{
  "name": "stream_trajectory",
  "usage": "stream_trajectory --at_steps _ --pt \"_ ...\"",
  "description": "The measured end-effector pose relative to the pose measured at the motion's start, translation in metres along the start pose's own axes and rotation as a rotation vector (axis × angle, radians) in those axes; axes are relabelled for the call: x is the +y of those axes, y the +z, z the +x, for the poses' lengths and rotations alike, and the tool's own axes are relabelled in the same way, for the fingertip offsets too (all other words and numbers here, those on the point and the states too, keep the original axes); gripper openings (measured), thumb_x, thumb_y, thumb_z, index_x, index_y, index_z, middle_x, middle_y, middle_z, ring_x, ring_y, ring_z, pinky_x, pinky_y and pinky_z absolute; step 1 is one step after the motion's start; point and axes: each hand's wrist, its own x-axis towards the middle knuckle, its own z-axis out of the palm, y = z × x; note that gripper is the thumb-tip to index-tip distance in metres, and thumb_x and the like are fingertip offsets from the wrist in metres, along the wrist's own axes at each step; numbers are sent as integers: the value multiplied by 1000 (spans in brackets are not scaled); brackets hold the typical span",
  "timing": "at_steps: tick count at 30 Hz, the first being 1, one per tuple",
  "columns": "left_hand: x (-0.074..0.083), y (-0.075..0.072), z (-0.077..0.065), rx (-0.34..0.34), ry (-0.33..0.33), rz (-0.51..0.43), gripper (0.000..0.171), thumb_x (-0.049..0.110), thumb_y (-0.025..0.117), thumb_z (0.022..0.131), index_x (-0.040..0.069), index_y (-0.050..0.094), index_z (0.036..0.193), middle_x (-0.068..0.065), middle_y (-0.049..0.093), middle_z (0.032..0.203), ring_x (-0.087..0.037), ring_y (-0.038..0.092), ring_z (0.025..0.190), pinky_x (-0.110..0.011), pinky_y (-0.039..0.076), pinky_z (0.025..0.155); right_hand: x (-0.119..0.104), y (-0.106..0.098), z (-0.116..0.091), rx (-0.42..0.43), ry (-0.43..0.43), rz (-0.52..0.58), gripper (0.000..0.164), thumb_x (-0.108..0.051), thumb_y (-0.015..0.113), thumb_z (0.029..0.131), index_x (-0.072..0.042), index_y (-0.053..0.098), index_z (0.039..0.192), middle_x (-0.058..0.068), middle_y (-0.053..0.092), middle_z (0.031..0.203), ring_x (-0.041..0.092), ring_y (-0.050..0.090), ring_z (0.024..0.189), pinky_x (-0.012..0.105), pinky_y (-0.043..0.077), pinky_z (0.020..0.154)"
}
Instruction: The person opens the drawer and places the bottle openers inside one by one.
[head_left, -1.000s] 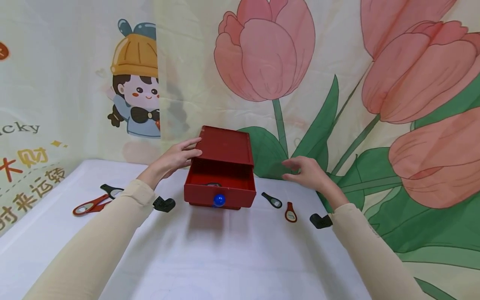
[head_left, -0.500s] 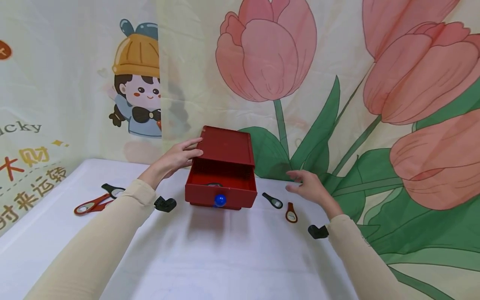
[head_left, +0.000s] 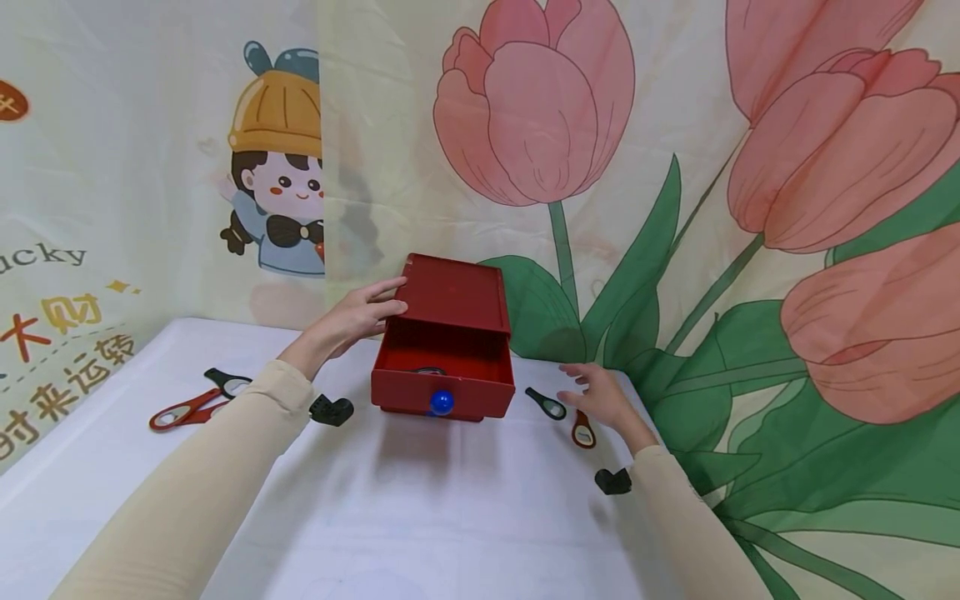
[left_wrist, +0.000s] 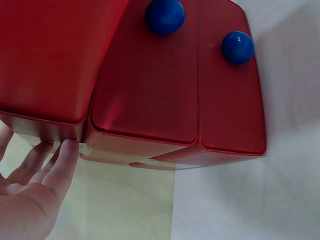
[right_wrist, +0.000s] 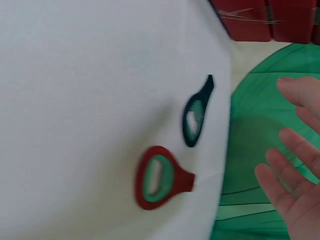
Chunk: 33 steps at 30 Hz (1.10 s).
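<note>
Backdrop (head_left: 390, 108) with pink tulips (head_left: 543, 117) and a cartoon figure (head_left: 288, 192)

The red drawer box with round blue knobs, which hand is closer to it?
Left. The left hand touches the side of the red drawer box, while the right hand is apart from it, to its right in the head view.

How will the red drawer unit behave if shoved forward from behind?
Red drawer unit might tip forward: its open top drawer overhangs the front. Probably stiff, since its panels look flat and unsagging. Likely to slide rather than roll on the white table, given its boxy shape.
</note>
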Motion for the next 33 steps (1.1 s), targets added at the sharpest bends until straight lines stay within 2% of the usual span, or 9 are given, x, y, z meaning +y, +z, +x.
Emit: stream_trajectory --at_steps 4,15,21,25,33 --pt "0 1 -1 -5 2 -9 74 29 60 108 23 22 172 -17 21 175 -42 29 158 -60 30 126 8 14 3 5 -13 17 51 -15 80 96 -4 65 143 23 63 143 47 60 128 58 55 104" --pt "-2 1 0 15 -4 11 75 30 61 108 24 22 172 -17 23 175 -42 30 157 -59 31 125 25 45 14 -28 26 32 53 -17 80 95 -5 64 145 20 61 143 42 59 127 56 56 103" --pt "-1 1 0 16 -6 11 74 30 60 108 23 22 172 -17 25 174 -41 31 157 -59 32 125 24 57 18 -46 76 21 57 -18 82 94 -6 63 147 18 61 140 37 58 127 55 53 106" --pt "-2 1 1 13 -8 10 74 31 61 108 23 23 171 -17 25 174 -41 31 157 -59 32 125 23 63 20 -68 132 2 59 -19 83 93 -6 62 147 17 63 134 32 59 120 52 54 106" --pt "-2 0 -1 17 -10 13 74 32 61 108 24 23 171 -17 25 174 -41 30 157 -59 32 125 25 69 25 -96 161 -40 54 -16 81 94 -1 64 144 18 65 127 28 61 109 50 56 102"
